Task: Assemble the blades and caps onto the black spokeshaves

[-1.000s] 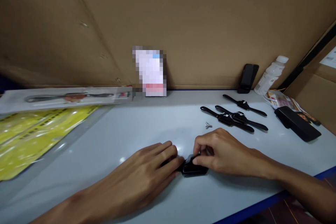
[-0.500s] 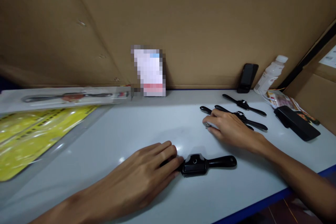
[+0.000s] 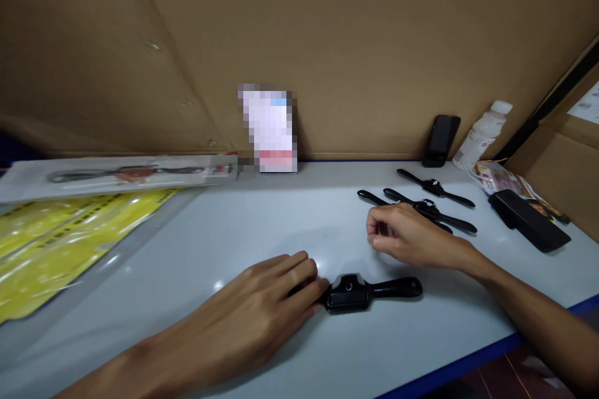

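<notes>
A black spokeshave [image 3: 349, 294] lies on the tabletop in front of me, its right handle free. My left hand [image 3: 276, 299] is closed around its left handle, which is mostly hidden under the fingers. Above and to the right, my right hand [image 3: 395, 230] hovers with fingers curled and thumb tucked in; what they hold, if anything, is hidden. Just behind that hand lie two more black spokeshaves, one [image 3: 458, 223] crossing the other [image 3: 369, 197]. A third loose spokeshave [image 3: 434, 187] lies farther back.
Along the back left lie a bagged tool [image 3: 131, 173] and yellow printed packaging [image 3: 84, 230]. A lit, blurred screen [image 3: 274, 131] leans on the cardboard wall [image 3: 355, 43]. To the right are a black phone-like device [image 3: 441, 140], a bottle [image 3: 484, 134] and a black wedge-shaped object [image 3: 528, 219].
My right hand's fingers have curled inward, and the small silvery piece at its fingertips no longer shows. My left hand and the spokeshave have stayed in place.
</notes>
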Motion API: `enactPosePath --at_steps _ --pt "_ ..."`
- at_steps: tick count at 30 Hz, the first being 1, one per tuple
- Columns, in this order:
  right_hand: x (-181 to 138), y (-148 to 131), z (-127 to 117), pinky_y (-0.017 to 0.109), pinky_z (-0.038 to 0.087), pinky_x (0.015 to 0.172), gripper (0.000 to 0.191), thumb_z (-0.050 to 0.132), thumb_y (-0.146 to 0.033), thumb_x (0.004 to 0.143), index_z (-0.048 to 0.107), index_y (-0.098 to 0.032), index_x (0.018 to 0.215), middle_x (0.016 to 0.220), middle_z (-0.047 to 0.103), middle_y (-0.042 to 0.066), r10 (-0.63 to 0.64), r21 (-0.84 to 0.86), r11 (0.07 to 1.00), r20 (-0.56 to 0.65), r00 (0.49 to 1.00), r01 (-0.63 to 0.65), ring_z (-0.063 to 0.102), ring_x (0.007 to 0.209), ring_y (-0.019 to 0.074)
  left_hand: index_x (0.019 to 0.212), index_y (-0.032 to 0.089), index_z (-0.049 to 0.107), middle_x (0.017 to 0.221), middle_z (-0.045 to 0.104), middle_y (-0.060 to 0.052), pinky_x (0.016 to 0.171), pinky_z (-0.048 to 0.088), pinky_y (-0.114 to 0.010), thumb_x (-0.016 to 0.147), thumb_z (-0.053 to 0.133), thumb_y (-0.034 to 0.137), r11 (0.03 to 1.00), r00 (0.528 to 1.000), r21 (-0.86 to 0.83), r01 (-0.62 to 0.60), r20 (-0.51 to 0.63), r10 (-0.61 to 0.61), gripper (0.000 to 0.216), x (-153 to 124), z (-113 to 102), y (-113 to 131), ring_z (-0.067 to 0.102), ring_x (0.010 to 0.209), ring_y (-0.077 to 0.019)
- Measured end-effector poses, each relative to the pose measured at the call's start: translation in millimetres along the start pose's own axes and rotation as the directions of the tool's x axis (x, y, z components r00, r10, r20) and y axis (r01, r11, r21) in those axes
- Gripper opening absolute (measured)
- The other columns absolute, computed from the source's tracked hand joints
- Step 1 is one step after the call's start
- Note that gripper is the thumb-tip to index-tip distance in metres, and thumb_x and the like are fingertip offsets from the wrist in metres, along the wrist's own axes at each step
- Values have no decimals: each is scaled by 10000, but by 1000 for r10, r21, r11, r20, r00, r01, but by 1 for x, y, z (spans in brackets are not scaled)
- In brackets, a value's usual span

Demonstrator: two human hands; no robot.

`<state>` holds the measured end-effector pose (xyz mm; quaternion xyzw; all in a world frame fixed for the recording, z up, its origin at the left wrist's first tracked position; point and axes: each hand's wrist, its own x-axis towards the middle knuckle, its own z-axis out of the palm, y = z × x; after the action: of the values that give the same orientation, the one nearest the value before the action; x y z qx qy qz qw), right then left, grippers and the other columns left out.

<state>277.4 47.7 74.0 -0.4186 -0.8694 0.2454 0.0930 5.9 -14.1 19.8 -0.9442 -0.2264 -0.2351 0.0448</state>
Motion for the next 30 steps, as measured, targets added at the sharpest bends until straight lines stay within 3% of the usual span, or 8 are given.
enactPosePath --at_steps 3,6,13,22,30 --pt "-4 -13 -1 252 409 653 134 661 -90 913 668 -183 817 741 646 -42 -43 313 949 41 998 28 526 651 112 1111 141 715 952 725 -100 622 506 -359 1092 401 71 1000 1000 7 -8 17 7 322 -1 -1 -1 635 762 -239" --pt "-9 -21 2 248 412 647 115 727 -94 900 716 -178 823 770 658 -35 -91 427 902 55 994 59 539 671 113 1113 140 706 942 717 -92 634 513 -364 1049 407 22 1000 999 11 -20 46 20 328 -3 -1 -1 632 767 -240" --pt "-11 -25 20 271 448 743 143 761 -81 931 709 -183 844 853 692 -1 -147 259 954 -46 988 154 617 778 145 1096 152 686 896 678 -64 655 511 -361 1004 449 -2 1000 998 -23 -11 61 13 298 -3 -1 -1 616 770 -236" --pt "-13 -24 31 297 456 788 115 717 -101 976 686 -182 901 893 699 31 -209 106 972 -19 978 210 617 850 174 1050 168 689 920 690 -72 670 524 -360 999 459 -6 999 998 -35 -1 60 3 293 -2 -2 0 625 788 -240" --pt "-15 -30 32 333 465 778 147 597 -132 1063 677 -161 943 914 704 77 -337 -104 935 42 941 340 578 867 205 1073 171 696 897 676 -65 650 511 -356 993 447 -6 999 999 -44 0 45 2 315 -1 -1 0 600 770 -235"
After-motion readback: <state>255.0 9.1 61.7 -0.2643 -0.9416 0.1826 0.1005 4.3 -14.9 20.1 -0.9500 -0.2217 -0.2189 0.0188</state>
